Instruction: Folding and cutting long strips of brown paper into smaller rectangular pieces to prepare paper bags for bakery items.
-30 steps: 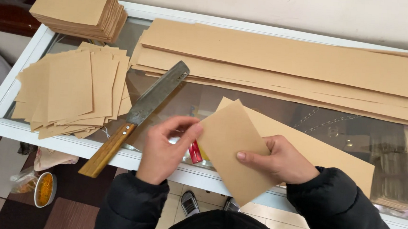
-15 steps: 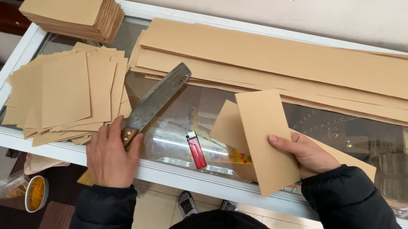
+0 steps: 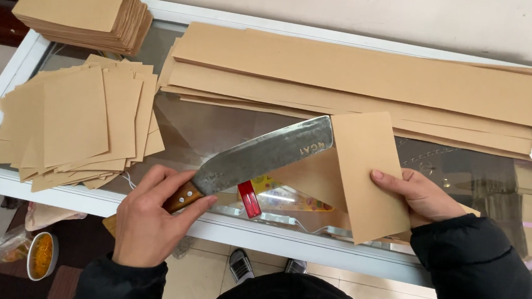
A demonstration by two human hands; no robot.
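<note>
My left hand (image 3: 149, 219) grips the wooden handle of a large steel knife (image 3: 259, 155), whose blade points up and to the right over the glass counter (image 3: 205, 123). My right hand (image 3: 416, 194) holds a folded brown paper rectangle (image 3: 367, 169) by its right edge, tilted and upright beside the blade's tip. The blade tip sits close to the paper's left edge. A further brown sheet (image 3: 314, 181) lies under the held piece on the glass.
Long brown paper strips (image 3: 358, 81) lie stacked across the back. A fanned pile of cut brown sheets (image 3: 80, 124) lies at left, a neat stack (image 3: 82, 8) behind it. A red lighter (image 3: 249, 199) shows beneath the glass. A bowl (image 3: 41, 255) sits on the floor.
My left hand left the paper, took the knife by its handle and swung the blade right toward the sheet. My right hand turned the paper more upright.
</note>
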